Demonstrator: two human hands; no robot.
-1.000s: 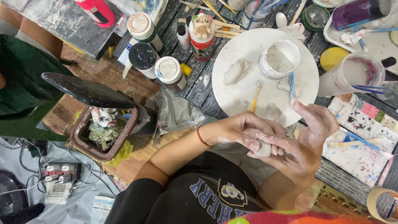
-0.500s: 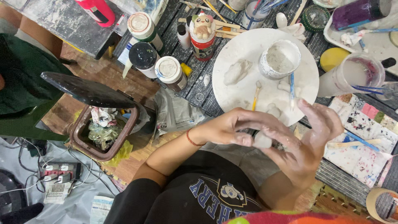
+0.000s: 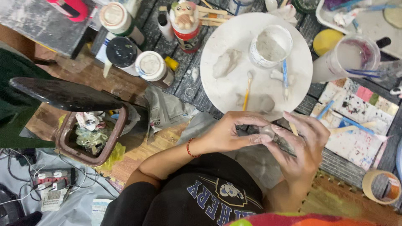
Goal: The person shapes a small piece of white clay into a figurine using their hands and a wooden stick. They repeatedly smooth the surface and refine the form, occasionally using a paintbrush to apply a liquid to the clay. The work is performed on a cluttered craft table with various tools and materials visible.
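Fingers re-closed | left hand (image 3: 228, 134), right hand (image 3: 299, 144) pinch clay lump (image 3: 266, 132) between them

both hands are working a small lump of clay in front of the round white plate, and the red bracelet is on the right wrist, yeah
Not quite: in the head view the red bracelet is on the left wrist. The rest holds: the left hand and right hand pinch a small grey clay lump in front of the round white plate.

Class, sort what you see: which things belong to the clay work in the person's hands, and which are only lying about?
In use:
left hand
right hand
small clay piece pinched between both hands
round white board carrying clay lumps and tools
clay lump
white tub

Lying about:
paint jars
bin with its lid up
tape roll
paint-stained palette sheet
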